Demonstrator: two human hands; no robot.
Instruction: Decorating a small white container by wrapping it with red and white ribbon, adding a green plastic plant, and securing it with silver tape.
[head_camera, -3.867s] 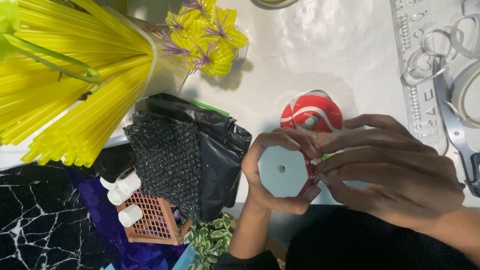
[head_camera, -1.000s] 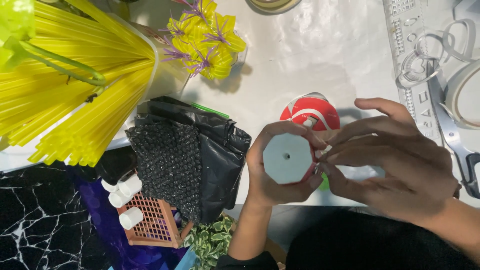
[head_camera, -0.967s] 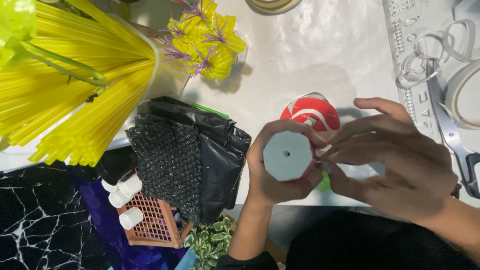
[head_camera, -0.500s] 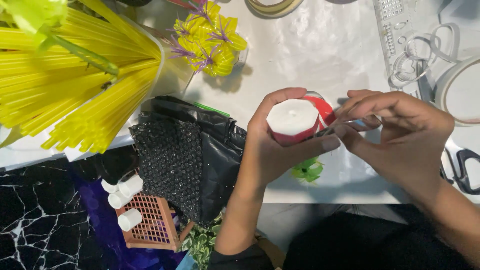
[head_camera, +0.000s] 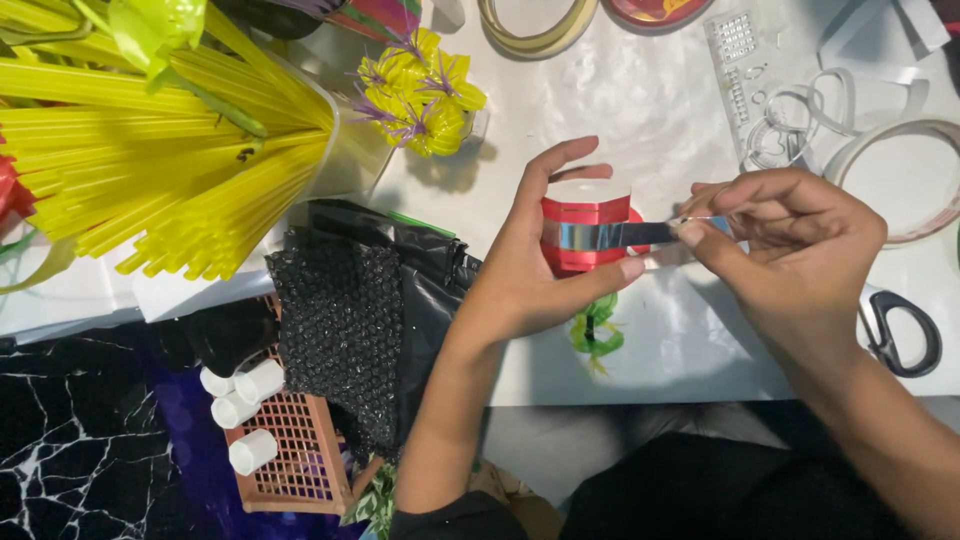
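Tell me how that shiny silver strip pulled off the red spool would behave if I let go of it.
The shiny silver strip looks thin and light, so it would probably droop rather than stay straight. Only the pull between the right hand and the red spool, gripped by the left hand, seems to keep it taut. It may crease easily.

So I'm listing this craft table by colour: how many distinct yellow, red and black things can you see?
Yellow: 2, the straw bundle and the flower cluster
Red: 1, the spool in the left hand
Black: 3, the mesh sheet, the plastic bag and the scissors
Total: 6
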